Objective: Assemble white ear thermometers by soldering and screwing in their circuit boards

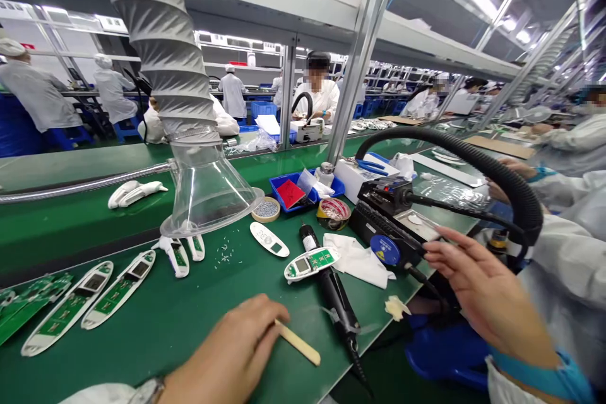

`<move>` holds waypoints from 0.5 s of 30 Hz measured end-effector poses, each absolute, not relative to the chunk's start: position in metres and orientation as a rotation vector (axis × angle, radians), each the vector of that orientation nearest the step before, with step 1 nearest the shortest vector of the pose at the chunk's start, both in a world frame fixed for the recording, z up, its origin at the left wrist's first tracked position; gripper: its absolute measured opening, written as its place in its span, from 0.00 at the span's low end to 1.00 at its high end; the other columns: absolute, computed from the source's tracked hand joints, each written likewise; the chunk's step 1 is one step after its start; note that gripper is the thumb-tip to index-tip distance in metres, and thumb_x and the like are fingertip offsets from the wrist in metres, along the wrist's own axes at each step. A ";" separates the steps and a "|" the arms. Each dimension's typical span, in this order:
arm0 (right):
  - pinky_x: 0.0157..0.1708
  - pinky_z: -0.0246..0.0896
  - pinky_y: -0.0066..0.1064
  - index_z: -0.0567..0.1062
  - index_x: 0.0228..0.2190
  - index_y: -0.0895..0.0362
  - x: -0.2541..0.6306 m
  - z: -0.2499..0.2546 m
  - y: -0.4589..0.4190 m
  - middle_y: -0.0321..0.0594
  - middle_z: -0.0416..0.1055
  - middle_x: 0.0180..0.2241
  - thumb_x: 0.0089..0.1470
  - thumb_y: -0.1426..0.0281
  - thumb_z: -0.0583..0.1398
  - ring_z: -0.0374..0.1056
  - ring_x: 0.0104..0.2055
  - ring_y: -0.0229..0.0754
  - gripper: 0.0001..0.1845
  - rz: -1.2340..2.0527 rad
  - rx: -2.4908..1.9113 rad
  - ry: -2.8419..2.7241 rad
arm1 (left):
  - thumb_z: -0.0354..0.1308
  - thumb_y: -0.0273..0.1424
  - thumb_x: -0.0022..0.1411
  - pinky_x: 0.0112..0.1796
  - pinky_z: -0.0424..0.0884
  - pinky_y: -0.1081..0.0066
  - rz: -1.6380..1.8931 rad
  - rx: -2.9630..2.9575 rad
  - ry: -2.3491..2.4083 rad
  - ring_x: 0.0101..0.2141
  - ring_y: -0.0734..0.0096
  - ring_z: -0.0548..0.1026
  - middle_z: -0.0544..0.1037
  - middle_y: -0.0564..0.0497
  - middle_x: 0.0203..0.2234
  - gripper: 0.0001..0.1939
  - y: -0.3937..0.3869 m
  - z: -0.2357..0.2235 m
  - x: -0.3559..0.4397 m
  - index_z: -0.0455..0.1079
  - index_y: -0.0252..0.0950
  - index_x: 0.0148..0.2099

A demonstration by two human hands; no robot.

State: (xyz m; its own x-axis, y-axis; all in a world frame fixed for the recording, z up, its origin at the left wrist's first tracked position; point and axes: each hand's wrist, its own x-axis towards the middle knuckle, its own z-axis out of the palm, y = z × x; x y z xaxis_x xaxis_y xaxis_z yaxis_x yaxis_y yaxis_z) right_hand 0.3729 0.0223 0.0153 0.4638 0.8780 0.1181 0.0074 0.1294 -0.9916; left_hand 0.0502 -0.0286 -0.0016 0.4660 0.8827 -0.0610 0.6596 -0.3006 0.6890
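Bright overhead lights [480,0], warped edges

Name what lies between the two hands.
Between left hand and right hand, the head view shows a black hand tool and a pale crumpled scrap.

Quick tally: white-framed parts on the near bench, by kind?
White-framed boards with displays: 3
Short white pieces with green boards: 2
Total: 5
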 end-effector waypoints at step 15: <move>0.18 0.55 0.26 0.72 0.33 0.61 0.401 0.046 0.100 0.44 0.69 0.21 0.57 0.65 0.52 0.64 0.18 0.33 0.14 0.924 -1.333 -0.786 | 0.56 0.41 0.55 0.33 0.64 0.71 1.027 1.564 1.307 0.29 0.71 0.66 0.69 0.52 0.27 0.12 0.007 0.016 0.056 0.74 0.41 0.36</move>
